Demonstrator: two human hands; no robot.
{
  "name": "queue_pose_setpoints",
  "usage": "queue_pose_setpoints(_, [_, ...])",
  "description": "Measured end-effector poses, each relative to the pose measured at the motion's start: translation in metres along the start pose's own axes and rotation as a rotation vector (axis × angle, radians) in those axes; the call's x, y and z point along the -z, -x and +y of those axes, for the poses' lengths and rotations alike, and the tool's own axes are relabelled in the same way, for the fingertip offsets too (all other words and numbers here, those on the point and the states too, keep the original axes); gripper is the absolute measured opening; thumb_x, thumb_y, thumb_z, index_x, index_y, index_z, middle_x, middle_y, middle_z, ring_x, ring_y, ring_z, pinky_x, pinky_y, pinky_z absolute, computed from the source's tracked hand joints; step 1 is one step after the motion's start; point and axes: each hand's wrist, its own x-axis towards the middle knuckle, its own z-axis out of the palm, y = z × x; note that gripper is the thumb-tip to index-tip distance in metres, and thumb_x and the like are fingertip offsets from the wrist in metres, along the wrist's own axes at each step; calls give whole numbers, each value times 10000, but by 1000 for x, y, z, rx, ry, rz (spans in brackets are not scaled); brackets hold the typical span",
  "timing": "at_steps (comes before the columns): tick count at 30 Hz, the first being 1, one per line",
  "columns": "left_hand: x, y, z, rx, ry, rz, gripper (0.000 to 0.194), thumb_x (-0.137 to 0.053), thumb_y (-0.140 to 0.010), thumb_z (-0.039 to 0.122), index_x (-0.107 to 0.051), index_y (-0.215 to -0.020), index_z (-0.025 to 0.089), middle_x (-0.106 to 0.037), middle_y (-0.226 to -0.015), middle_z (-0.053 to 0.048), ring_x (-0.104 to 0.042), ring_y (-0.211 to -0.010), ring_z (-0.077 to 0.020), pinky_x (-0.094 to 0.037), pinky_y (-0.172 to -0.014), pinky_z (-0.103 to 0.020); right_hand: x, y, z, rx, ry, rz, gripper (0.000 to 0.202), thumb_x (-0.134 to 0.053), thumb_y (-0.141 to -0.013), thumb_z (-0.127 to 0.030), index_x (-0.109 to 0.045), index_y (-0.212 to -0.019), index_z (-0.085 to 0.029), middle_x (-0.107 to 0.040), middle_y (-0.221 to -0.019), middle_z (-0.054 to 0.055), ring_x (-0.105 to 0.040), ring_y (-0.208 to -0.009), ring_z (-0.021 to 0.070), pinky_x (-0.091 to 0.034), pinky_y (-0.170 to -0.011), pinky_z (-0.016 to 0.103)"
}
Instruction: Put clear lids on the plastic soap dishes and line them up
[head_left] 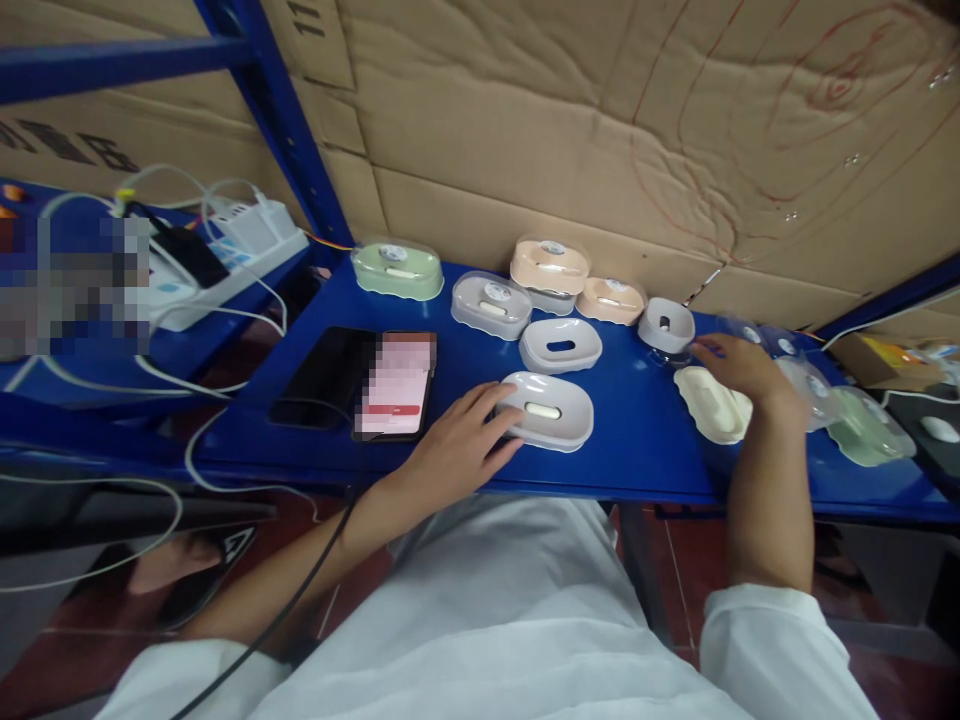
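A light grey soap dish point(574, 432) with a pale oval insert lies near the table's front edge. My left hand point(476, 432) grips its left rim, thumb low on the outside and fingers over the edge. Behind it sits another grey soap dish point(536, 354) with a dark oval slot. My right hand point(739, 365) reaches over the right side, fingers slightly apart. Its fingertips are beside a smaller grey dish point(667, 312) and the clear plastic point(667, 358) under that; whether they touch is unclear. A cream wavy-edged dish point(705, 410) lies below the right hand.
Lidded dishes line the back: green point(397, 280), grey point(480, 318), peach point(540, 272) stacked on grey, and peach point(611, 308). A phone point(409, 390) and black object point(322, 375) lie left. Clear lids point(810, 385) and a green dish point(862, 430) are at right. Cardboard point(525, 120) stands behind.
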Motion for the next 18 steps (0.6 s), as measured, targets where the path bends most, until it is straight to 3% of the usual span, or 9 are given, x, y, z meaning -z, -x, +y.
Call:
queue_pose_setpoints(3, [1, 0, 0, 9, 18, 1, 197, -611, -1050, 263, -694, -1220, 205, -594, -1484, -163, -578, -1407, -340, -519, -1196, -567, -7, 10, -30, -23, -6, 99, 605, -447, -1091, -565, -623, -1459, -119, -641, -1471, 268, -639, -1300, 384, -477, -1043, 485])
queue_pose_setpoints(5, [0, 1, -1, 13, 10, -6, 196, -610, -1049, 258, -689, -1220, 205, -588, -1489, -162, -576, -1409, -344, -521, -1193, -569, -7, 13, -43, -67, -12, 116, 669, -435, -1079, -621, -605, -1476, -110, -634, -1473, 275, -631, -1314, 418, -482, -1064, 532])
queue_pose_setpoints(8, [-1, 1, -2, 4, -7, -7, 196, -611, -1051, 263, -679, -1227, 207, -587, -1487, -157, -576, -1408, -345, -521, -1194, -565, -6, 13, -46, -130, -30, 69, 652, -481, -1052, -645, -656, -1420, -136, -667, -1435, 247, -644, -1300, 434, -497, -1072, 576])
queue_pose_setpoints(11, [-1, 2, -2, -7, -17, -7, 196, -608, -1056, 269, -672, -1228, 200, -586, -1487, -161, -578, -1403, -347, -520, -1195, -558, -11, 10, -43, -184, -41, 218, 678, -475, -1047, -658, -632, -1438, -127, -646, -1445, 260, -629, -1310, 448, -504, -1064, 603])
queue_pose_setpoints(13, [-1, 2, -2, -13, -26, -10, 199, -603, -1059, 268, -669, -1228, 185, -586, -1485, -172, -578, -1398, -355, -524, -1188, -562, -16, 9, -46, -104, -35, 293, 702, -486, -1043, -648, -556, -1530, -148, -554, -1562, 255, -569, -1384, 460, -484, -1084, 613])
queue_pose_setpoints(16, [0, 1, -1, -11, -21, -12, 205, -599, -1060, 262, -669, -1230, 171, -586, -1485, -184, -575, -1399, -363, -522, -1186, -575, -18, 11, -52, 27, -16, 228, 741, -525, -1026, -624, -439, -1634, -210, -398, -1706, 216, -482, -1467, 478, -443, -1109, 642])
queue_pose_setpoints(18, [0, 1, -1, -6, -7, -11, 204, -600, -1057, 258, -673, -1230, 178, -586, -1488, -181, -573, -1404, -359, -518, -1190, -577, -14, 15, -54, -24, -12, 177, 787, -534, -1016, -636, -404, -1645, -180, -422, -1678, 249, -503, -1446, 486, -444, -1096, 639])
